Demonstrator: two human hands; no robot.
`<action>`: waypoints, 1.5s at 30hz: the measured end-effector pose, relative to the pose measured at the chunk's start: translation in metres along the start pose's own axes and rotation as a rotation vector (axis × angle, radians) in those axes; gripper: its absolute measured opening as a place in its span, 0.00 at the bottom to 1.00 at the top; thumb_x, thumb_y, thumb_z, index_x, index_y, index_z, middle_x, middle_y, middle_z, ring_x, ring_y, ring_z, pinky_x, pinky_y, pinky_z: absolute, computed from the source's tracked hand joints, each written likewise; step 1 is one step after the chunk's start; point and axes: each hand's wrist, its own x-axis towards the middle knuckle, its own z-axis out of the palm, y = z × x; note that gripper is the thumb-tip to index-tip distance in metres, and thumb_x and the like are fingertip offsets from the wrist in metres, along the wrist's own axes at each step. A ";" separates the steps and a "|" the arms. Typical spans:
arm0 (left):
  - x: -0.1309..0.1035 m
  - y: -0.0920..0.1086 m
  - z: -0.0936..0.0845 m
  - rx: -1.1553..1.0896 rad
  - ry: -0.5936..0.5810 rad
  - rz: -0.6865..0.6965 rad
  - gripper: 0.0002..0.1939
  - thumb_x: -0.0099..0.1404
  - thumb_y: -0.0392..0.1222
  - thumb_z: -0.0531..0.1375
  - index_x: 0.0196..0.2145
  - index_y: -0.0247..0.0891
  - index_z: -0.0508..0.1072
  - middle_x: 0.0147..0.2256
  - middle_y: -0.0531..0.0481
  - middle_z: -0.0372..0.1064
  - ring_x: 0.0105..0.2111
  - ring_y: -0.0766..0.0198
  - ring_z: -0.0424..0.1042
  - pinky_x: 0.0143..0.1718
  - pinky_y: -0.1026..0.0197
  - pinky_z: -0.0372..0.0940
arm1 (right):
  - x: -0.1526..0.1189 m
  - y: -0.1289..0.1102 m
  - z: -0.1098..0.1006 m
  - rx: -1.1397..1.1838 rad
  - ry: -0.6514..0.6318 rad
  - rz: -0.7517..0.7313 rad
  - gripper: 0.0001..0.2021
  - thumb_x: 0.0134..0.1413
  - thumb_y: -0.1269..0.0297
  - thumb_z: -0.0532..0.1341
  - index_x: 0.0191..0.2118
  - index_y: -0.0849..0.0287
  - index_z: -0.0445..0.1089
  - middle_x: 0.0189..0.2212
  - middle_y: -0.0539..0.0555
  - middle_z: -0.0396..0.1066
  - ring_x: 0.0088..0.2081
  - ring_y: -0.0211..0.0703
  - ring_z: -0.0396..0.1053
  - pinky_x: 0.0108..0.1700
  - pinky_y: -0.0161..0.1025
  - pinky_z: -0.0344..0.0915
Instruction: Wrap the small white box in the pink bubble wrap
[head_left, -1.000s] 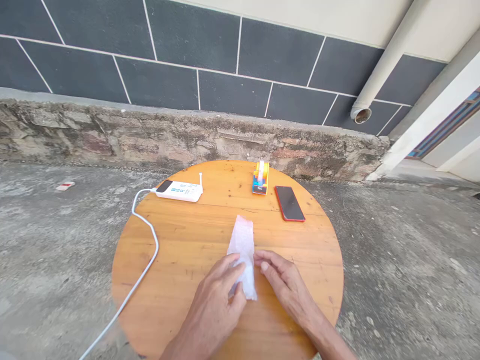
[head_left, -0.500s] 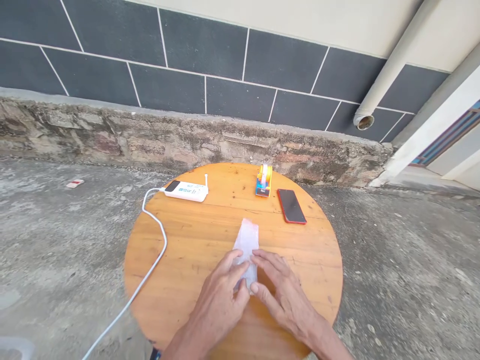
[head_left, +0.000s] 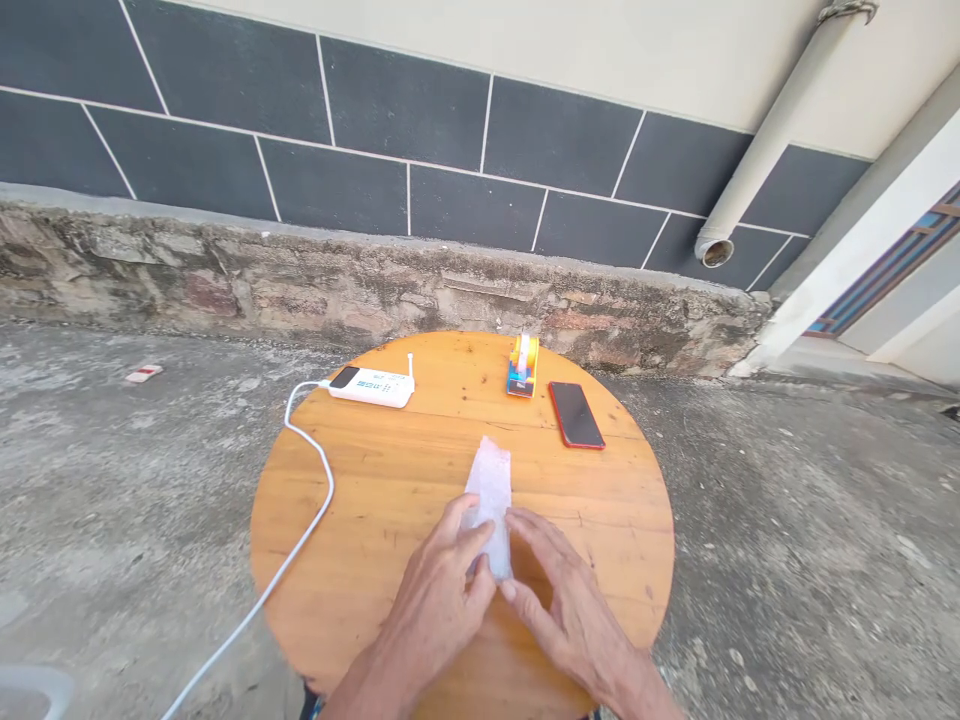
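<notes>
A whitish, translucent, wrinkled strip of wrapping (head_left: 491,475) lies on the round wooden table (head_left: 337,510), its narrow length pointing away from me. Whether something is inside it cannot be seen. Bent fingers of my left hand (head_left: 439,580) press on its left side and top, with the thumb near its lower end, gripping it. On the other side, my right hand (head_left: 566,600) lies along the right edge, fingers stretched and thumb apart at the near corner. The lower part of the strip is partly hidden by my fingers.
At the back left lies a white device (head_left: 373,387) with a small antenna, its white cable (head_left: 322,480) running over the table's left edge. A tape dispenser (head_left: 522,368) and a red-edged phone (head_left: 576,414) are at the back right. A stone-based wall (head_left: 337,280) stands behind.
The view has shifted slightly. My right fingers have moved a little off the top of the strip to its right edge. The left hand keeps nearly the same place.
</notes>
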 end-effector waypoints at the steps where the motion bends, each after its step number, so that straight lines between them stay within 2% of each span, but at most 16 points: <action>1: 0.000 0.000 0.000 -0.006 -0.008 -0.002 0.20 0.57 0.29 0.49 0.43 0.40 0.73 0.56 0.41 0.57 0.37 0.61 0.73 0.40 0.57 0.70 | 0.001 -0.001 -0.002 -0.023 -0.016 -0.029 0.28 0.59 0.61 0.56 0.63 0.57 0.51 0.62 0.59 0.54 0.62 0.53 0.51 0.61 0.53 0.54; 7: -0.001 0.000 0.000 -0.075 -0.008 -0.016 0.23 0.57 0.29 0.49 0.47 0.42 0.71 0.53 0.43 0.58 0.39 0.61 0.72 0.41 0.57 0.69 | 0.011 -0.011 -0.012 -0.076 -0.095 -0.129 0.30 0.53 0.70 0.58 0.62 0.58 0.52 0.59 0.58 0.58 0.60 0.49 0.54 0.60 0.48 0.56; 13: -0.001 0.001 -0.001 -0.193 0.004 -0.007 0.19 0.56 0.29 0.49 0.42 0.40 0.70 0.45 0.46 0.65 0.46 0.59 0.68 0.48 0.57 0.65 | 0.012 -0.010 0.005 -0.119 0.002 -0.125 0.30 0.50 0.75 0.58 0.60 0.57 0.54 0.55 0.58 0.62 0.54 0.49 0.60 0.56 0.49 0.59; 17: 0.000 0.001 -0.002 -0.237 0.039 -0.071 0.17 0.56 0.29 0.50 0.42 0.39 0.67 0.41 0.47 0.68 0.43 0.58 0.68 0.46 0.56 0.65 | 0.012 -0.009 0.013 -0.156 0.053 -0.119 0.27 0.48 0.78 0.55 0.56 0.58 0.58 0.51 0.58 0.65 0.51 0.49 0.63 0.53 0.49 0.62; 22: 0.002 0.003 -0.006 -0.269 0.018 -0.060 0.14 0.55 0.28 0.50 0.37 0.39 0.68 0.40 0.47 0.67 0.41 0.59 0.68 0.43 0.58 0.64 | 0.015 -0.011 0.009 -0.161 0.045 -0.149 0.26 0.49 0.79 0.53 0.55 0.58 0.61 0.52 0.59 0.66 0.51 0.50 0.63 0.53 0.51 0.61; 27: -0.003 0.008 -0.010 -0.257 -0.021 -0.139 0.13 0.54 0.29 0.51 0.34 0.39 0.70 0.36 0.49 0.67 0.35 0.61 0.68 0.35 0.61 0.62 | 0.014 -0.019 -0.001 -0.072 -0.033 -0.097 0.24 0.49 0.78 0.55 0.53 0.55 0.64 0.50 0.54 0.68 0.49 0.47 0.65 0.52 0.46 0.61; 32: -0.008 0.011 -0.017 -0.278 -0.084 -0.180 0.11 0.56 0.31 0.52 0.34 0.39 0.72 0.33 0.51 0.66 0.31 0.63 0.66 0.32 0.62 0.60 | 0.012 -0.025 -0.011 0.027 -0.126 -0.001 0.22 0.47 0.76 0.61 0.50 0.52 0.67 0.46 0.50 0.71 0.48 0.45 0.65 0.51 0.41 0.60; 35: -0.008 0.007 -0.024 -0.331 -0.159 -0.153 0.11 0.59 0.34 0.53 0.36 0.40 0.74 0.36 0.50 0.67 0.31 0.64 0.67 0.32 0.63 0.61 | 0.017 -0.024 -0.018 0.071 -0.172 0.080 0.22 0.45 0.74 0.64 0.48 0.51 0.70 0.44 0.50 0.72 0.47 0.46 0.66 0.49 0.41 0.61; 39: -0.009 0.000 -0.032 -0.402 -0.228 -0.056 0.13 0.60 0.38 0.55 0.43 0.41 0.73 0.48 0.46 0.64 0.44 0.59 0.68 0.44 0.61 0.64 | 0.034 -0.021 -0.026 0.183 -0.291 0.101 0.14 0.48 0.73 0.63 0.42 0.52 0.73 0.36 0.46 0.75 0.38 0.42 0.70 0.41 0.35 0.63; 42: -0.011 -0.003 -0.035 -0.425 -0.217 0.005 0.21 0.58 0.37 0.57 0.50 0.42 0.68 0.52 0.46 0.63 0.50 0.56 0.65 0.51 0.57 0.62 | 0.045 -0.017 -0.029 0.246 -0.386 0.112 0.10 0.50 0.71 0.62 0.39 0.56 0.74 0.34 0.46 0.74 0.36 0.41 0.70 0.39 0.34 0.63; 45: -0.015 -0.006 -0.034 -0.424 -0.208 0.010 0.31 0.52 0.32 0.59 0.55 0.43 0.63 0.55 0.46 0.62 0.53 0.54 0.63 0.53 0.56 0.62 | 0.051 -0.013 -0.028 0.267 -0.410 0.105 0.07 0.52 0.68 0.62 0.38 0.58 0.74 0.32 0.46 0.74 0.35 0.40 0.69 0.38 0.34 0.64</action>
